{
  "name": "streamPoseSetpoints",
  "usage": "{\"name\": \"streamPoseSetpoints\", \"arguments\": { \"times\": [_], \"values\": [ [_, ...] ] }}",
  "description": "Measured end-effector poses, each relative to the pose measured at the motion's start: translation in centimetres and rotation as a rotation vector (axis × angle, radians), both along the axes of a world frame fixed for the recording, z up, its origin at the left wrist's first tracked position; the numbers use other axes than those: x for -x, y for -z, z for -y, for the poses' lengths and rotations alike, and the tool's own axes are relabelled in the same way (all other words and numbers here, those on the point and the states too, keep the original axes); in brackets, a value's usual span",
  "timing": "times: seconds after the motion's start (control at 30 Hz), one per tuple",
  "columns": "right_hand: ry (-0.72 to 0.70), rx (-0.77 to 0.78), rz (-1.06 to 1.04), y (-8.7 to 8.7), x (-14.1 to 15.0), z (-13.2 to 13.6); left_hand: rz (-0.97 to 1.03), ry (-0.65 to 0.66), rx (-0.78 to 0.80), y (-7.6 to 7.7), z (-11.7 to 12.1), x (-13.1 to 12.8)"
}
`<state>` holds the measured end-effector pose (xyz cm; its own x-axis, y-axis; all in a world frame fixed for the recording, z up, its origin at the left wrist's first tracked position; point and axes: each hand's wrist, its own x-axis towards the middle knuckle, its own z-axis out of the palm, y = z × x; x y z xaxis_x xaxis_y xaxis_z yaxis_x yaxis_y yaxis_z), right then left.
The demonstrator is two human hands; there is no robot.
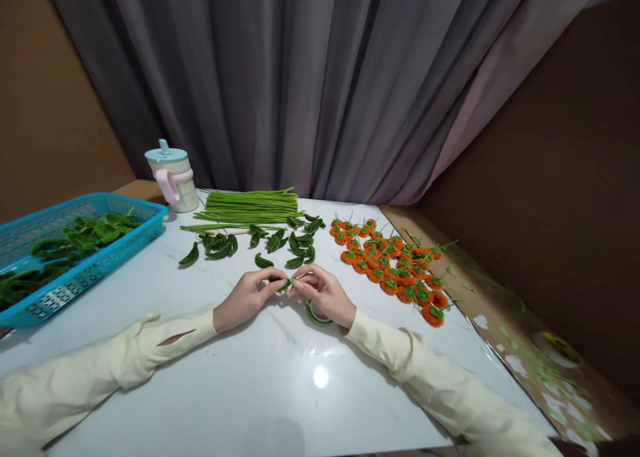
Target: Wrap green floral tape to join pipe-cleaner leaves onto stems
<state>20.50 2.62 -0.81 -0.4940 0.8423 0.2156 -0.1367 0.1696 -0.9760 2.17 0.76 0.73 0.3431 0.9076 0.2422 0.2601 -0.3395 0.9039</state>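
Observation:
My left hand (247, 297) and my right hand (324, 291) meet at the middle of the white table (280, 383), fingertips pinched together on a small green leaf piece (287, 283). A roll of green tape (316, 315) lies under my right palm. Just beyond my hands lie several green leaf shapes (260, 245). Further back rests a bundle of straight green stems (253, 207). To the right spreads a patch of several orange flowers with green centres (393, 265).
A blue basket (95, 263) holding green leaves stands at the left. A pale cup with a blue lid and pink handle (173, 177) is at the back left. Grey curtains hang behind. The table's right edge borders a brown floor.

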Motion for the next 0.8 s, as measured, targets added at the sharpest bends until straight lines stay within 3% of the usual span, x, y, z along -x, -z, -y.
{"name": "streamPoseSetpoints", "arguments": {
  "times": [0.2, 0.47, 0.67, 0.8],
  "values": [
    [0.057, 0.014, 0.007, 0.17, 0.06, -0.06, 0.021, -0.035, 0.018, 0.12, -0.09, -0.20],
    [0.077, -0.008, 0.029, 0.10, -0.01, 0.09, -0.061, -0.113, -0.081, -0.02, 0.17, -0.27],
    [0.111, -0.104, 0.081, -0.08, -0.05, 0.40, 0.095, -0.110, 0.071, -0.57, 0.03, -0.76],
    [0.112, -0.063, 0.033, -0.25, 0.10, 0.45, 0.178, -0.124, 0.172, -0.77, 0.12, -1.01]
  ]
}}
